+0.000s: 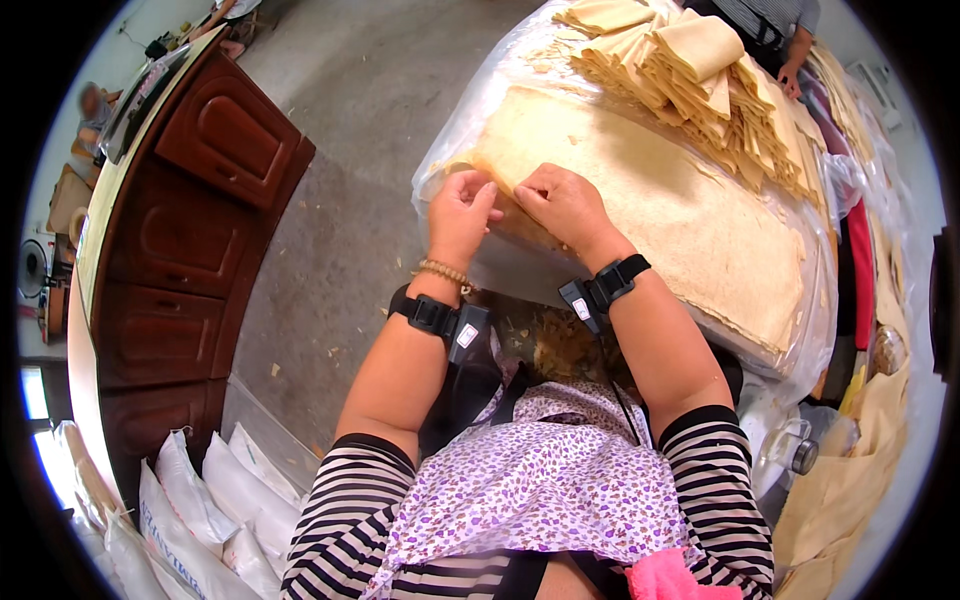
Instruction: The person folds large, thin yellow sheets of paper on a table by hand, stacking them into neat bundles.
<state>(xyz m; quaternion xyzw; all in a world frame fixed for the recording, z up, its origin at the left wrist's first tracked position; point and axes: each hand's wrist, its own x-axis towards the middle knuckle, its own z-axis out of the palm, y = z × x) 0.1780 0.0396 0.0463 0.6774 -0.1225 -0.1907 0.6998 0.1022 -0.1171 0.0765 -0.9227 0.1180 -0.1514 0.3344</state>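
A flat stack of thin, pale-yellow sheets [660,217], which look like bean curd skin, lies on a plastic-covered table before me. My right hand [566,204] has its thumb and curled fingers pinched on the stack's near left edge. Close beside it, my left hand [463,214] is at the stack's left corner, fingers half curled and thumb bent inward. Whether its fingertips hold a sheet is hidden. Behind the stack rises a heap of folded sheets [697,82]. Each wrist wears a black strap with a small device.
Clear plastic [450,150] drapes over the table's edge. Another person's hand [790,79] shows beyond the heap. Dark wooden cabinets [180,217] stand on the left, with filled white sacks [247,480] below them. A glass jar [787,450] and more sheets [840,487] are at right.
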